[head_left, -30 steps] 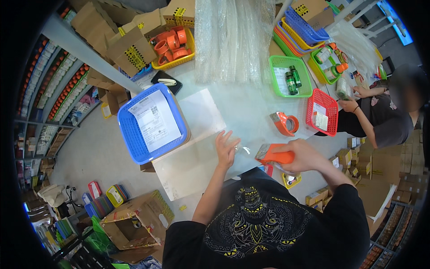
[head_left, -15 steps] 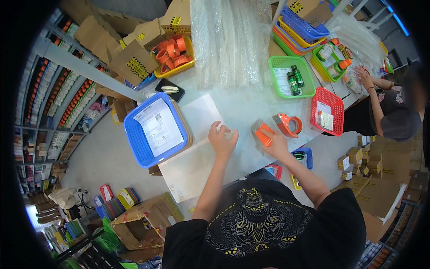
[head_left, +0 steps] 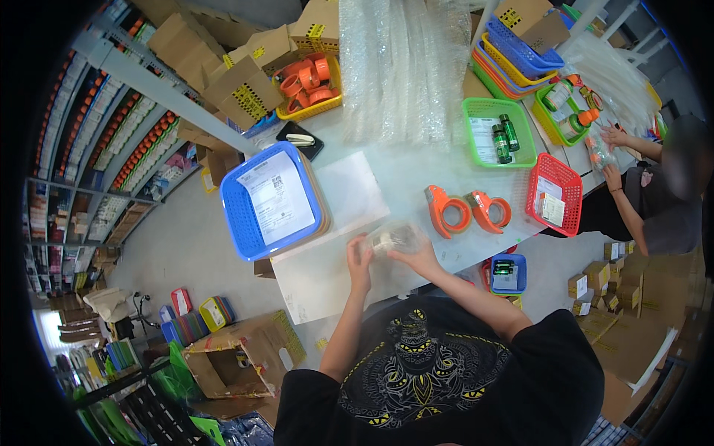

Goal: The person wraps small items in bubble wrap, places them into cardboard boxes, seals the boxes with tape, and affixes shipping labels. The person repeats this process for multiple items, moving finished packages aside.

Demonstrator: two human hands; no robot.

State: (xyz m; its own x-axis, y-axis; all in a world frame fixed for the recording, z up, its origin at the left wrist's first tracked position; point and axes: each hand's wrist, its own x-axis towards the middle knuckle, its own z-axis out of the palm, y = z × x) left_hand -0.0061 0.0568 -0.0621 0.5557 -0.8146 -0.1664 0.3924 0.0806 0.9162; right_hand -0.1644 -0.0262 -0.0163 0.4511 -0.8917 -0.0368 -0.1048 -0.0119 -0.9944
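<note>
Between my two hands is a bubble-wrapped bundle (head_left: 394,239), clear and whitish; its contents are too blurred to make out. My left hand (head_left: 360,256) grips its left end. My right hand (head_left: 419,256) holds its right side, thumb along the near edge. To the right of the bundle, an orange tape dispenser (head_left: 437,202) lies on the table, apart from my hands. Beside it is a second orange tape dispenser (head_left: 480,202). White paper sheets (head_left: 346,186) lie on the table at the left of my hands.
A blue basket (head_left: 230,201) holding a printed sheet stands at left. At right are a green basket (head_left: 520,154) with dark green bottles and a red basket (head_left: 573,201) with a small box. Bubble wrap (head_left: 398,74) covers the back. A co-worker (head_left: 662,201) handles a wrapped item at far right.
My right hand has let go of the tape dispenser, which now lies on the table. Both hands have come together around the bubble-wrapped bundle. The view has shifted slightly.
</note>
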